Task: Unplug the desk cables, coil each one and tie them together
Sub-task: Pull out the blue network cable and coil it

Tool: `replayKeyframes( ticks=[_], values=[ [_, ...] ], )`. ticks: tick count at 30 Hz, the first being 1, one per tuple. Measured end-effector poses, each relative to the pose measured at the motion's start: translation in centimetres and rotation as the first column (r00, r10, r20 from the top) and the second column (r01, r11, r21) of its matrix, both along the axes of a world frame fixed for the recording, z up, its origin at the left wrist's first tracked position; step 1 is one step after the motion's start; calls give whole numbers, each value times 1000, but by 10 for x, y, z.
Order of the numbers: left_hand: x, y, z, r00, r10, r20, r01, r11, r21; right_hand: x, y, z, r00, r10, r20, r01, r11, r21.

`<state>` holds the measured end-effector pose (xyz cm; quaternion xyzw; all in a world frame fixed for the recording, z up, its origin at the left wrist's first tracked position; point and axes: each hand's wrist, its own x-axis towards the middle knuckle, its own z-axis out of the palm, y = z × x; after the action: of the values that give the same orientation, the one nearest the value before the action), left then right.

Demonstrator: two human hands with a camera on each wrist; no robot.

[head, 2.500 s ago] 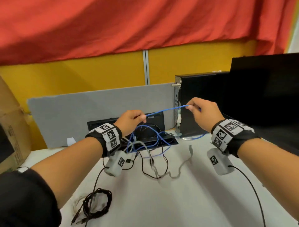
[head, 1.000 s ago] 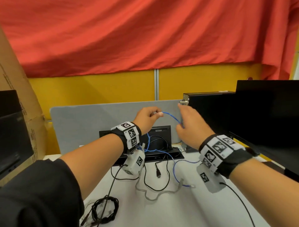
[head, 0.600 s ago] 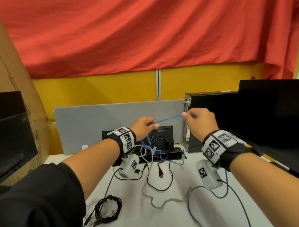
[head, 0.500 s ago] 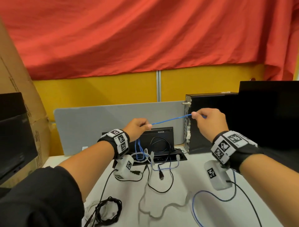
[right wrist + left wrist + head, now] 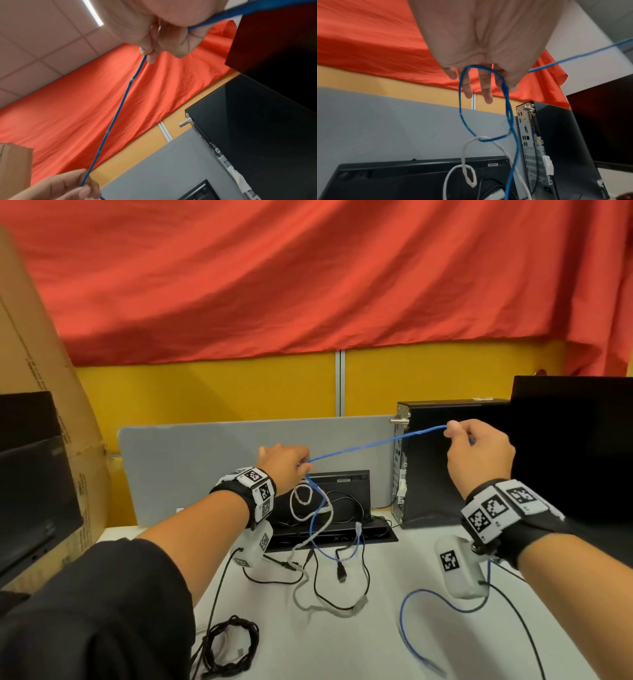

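Observation:
A blue cable (image 5: 370,445) stretches taut in the air between my two hands. My left hand (image 5: 287,465) holds a hanging loop of the blue cable (image 5: 488,102) over its fingers, and a white cable (image 5: 465,162) is caught in that loop. My right hand (image 5: 479,450) pinches the blue cable (image 5: 118,112) between thumb and forefinger, up in front of the black computer tower (image 5: 445,460). The blue cable's free end trails down onto the white desk (image 5: 342,652) at lower right. Loose black and white cables (image 5: 329,587) lie on the desk, and a coiled black cable (image 5: 229,645) sits near the front left.
A grey divider panel (image 5: 205,457) stands behind a black cable box (image 5: 342,508) set in the desk. A black monitor (image 5: 575,446) is on the right. A cardboard box (image 5: 37,392) and another dark monitor (image 5: 30,474) stand on the left.
My hands have drawn further apart: the right moved right and up, the left lowered slightly, so the blue span between them is longer. The white cable has lifted with the blue loop.

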<state>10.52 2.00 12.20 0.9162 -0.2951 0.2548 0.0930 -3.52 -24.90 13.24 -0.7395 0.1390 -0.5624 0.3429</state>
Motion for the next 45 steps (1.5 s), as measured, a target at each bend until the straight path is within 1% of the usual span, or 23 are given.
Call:
replayKeyframes(
  ticks=[4,5,7,8,10,12,13,15,18,20,24,26,28,29,31,33,35,36,38,40,42,44,45],
  values=[
    [-1,7,2,996,35,82,-39,998,47,0,-1,-4,1000,6,22,-6,1000,-25],
    [-2,6,4,998,26,64,-28,999,31,0,0,-5,999,6,46,-5,1000,-26],
    [-4,5,10,994,-50,-93,40,994,-105,3,-1,-10,998,28,52,-26,999,-41],
    [-5,5,14,980,-95,-173,60,978,-199,5,-3,-14,999,34,3,-34,997,-64],
    [-7,4,22,964,-124,-236,49,952,-303,8,-5,-25,981,37,-192,-59,992,-113],
    [-9,3,29,962,-105,-251,26,954,-300,9,-2,-36,929,65,-364,-118,985,-124],
    [-11,3,32,963,-98,-252,20,955,-296,9,3,-40,913,67,-402,-136,980,-145],
    [-12,2,36,962,-90,-258,8,952,-305,7,16,-47,931,48,-361,-141,961,-238],
    [-14,1,39,962,-83,-260,-4,948,-319,1,46,-55,977,129,-171,-185,912,-367],
    [-17,-1,40,964,-89,-250,7,950,-311,-3,67,-61,968,191,-160,-240,888,-392],
    [-22,-2,41,966,-84,-244,16,963,-268,2,91,-70,979,198,-45,-196,868,-457],
    [-25,-1,41,963,-80,-258,14,968,-250,11,96,-72,941,332,-62,-331,872,-361],
    [-28,1,40,958,-93,-270,26,970,-242,22,97,-73,876,458,-153,-480,858,-181],
    [-30,2,40,956,-103,-274,36,970,-242,28,96,-73,849,480,-222,-508,856,-93],
    [-35,2,38,954,-123,-275,54,967,-248,39,94,-74,813,442,-380,-470,882,19],
    [-40,1,36,949,-149,-279,73,962,-264,48,92,-74,762,334,-555,-408,913,-10],
    [-44,1,35,937,-190,-291,102,951,-292,52,91,-73,668,234,-706,-382,922,-56],
    [-46,1,35,933,-207,-295,114,946,-302,53,90,-72,620,223,-752,-381,924,-40],
    [-48,4,35,930,-219,-293,125,943,-309,55,89,-71,538,329,-776,-431,899,82],
    [-48,9,34,931,-222,-290,126,941,-314,55,89,-69,465,530,-709,-494,820,289],
    [-47,15,32,930,-222,-294,122,939,-321,54,90,-65,406,660,-632,-530,734,425],
    [-45,20,28,930,-214,-300,113,940,-321,54,95,-61,372,699,-611,-573,691,441],
    [-45,22,26,929,-207,-306,107,943,-314,55,98,-57,383,688,-617,-591,696,409]
  ],
)
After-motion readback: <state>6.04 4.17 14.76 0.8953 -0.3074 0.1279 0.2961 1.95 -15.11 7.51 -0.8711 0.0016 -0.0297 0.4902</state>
